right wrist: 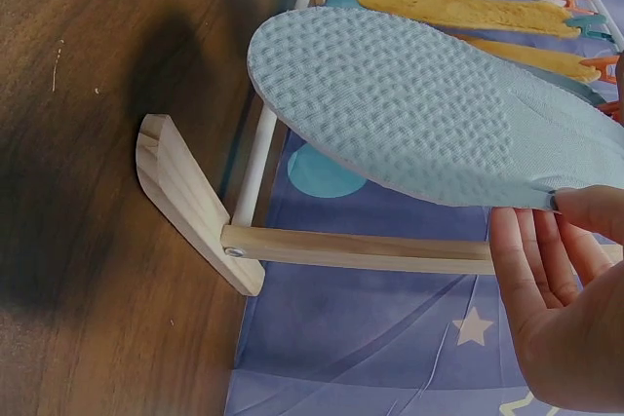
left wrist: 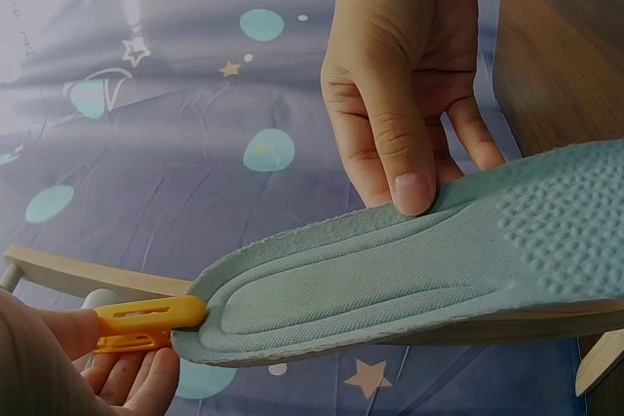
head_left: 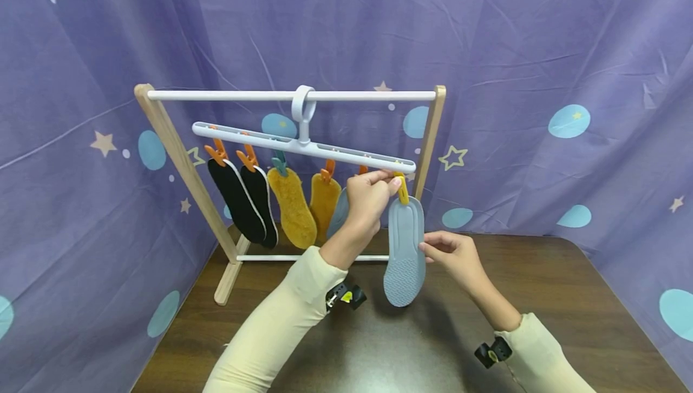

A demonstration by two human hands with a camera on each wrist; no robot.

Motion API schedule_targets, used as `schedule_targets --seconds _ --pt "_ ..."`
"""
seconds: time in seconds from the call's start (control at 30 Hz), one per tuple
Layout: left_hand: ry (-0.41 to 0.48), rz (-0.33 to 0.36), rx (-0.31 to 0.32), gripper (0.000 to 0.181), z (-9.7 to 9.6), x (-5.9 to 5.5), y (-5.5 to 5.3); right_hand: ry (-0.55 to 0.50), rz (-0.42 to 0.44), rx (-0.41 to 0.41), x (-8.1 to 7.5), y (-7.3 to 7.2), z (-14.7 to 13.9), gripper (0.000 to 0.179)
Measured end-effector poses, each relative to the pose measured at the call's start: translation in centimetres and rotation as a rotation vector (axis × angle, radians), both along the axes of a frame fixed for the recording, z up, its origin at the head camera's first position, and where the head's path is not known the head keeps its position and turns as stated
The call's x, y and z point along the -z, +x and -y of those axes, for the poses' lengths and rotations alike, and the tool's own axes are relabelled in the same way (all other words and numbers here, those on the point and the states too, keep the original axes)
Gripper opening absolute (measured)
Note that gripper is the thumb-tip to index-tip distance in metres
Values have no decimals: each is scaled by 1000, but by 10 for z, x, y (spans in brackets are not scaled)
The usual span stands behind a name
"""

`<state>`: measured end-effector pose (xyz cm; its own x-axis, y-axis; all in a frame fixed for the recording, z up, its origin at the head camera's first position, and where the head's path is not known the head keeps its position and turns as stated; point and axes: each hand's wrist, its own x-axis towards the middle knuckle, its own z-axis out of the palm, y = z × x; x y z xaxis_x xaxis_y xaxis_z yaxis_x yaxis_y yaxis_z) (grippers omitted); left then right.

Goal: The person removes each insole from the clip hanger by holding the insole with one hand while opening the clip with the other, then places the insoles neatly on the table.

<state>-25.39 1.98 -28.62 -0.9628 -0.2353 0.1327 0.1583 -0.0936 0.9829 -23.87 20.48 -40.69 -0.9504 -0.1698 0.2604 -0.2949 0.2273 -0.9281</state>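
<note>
A blue-grey insole (head_left: pixel 405 254) with a dimpled lower half hangs upright below the right end of a white clip hanger (head_left: pixel 319 150). At its top edge sits a yellow clip (left wrist: pixel 151 315), which my left hand (head_left: pixel 366 203) pinches between thumb and fingers. My right hand (head_left: pixel 453 257) holds the insole's right edge about midway down, thumb on the front face and fingers behind. Left of my hands, two black insoles (head_left: pixel 233 200) and two yellow fuzzy insoles (head_left: pixel 292 209) hang from clips. Another blue-grey insole (head_left: pixel 338 215) is partly hidden behind my left hand.
The hanger hooks over the white top bar (head_left: pixel 216 96) of a wooden rack (head_left: pixel 178 164) and tilts down to the right. Orange clips (head_left: pixel 216 153) and a green clip (head_left: pixel 279 164) line it. The rack stands on a brown table (head_left: pixel 514 272) before a purple patterned curtain (head_left: pixel 520 38).
</note>
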Motion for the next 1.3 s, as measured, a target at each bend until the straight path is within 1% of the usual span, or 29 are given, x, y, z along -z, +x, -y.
schedule_targets --seconds 0.13,0.47,0.8,1.3 --pt "2 -6 1 17 0 0 -1 -15 5 -4 0 -1 1 21" --pt "15 -4 15 20 0 1 -3 -16 23 10 4 -1 1 22" --pt "37 -20 20 21 0 5 -9 -24 38 23 10 -5 -2 22" --pt "30 -21 43 27 1 6 -8 -53 52 23 11 -5 -4 23"
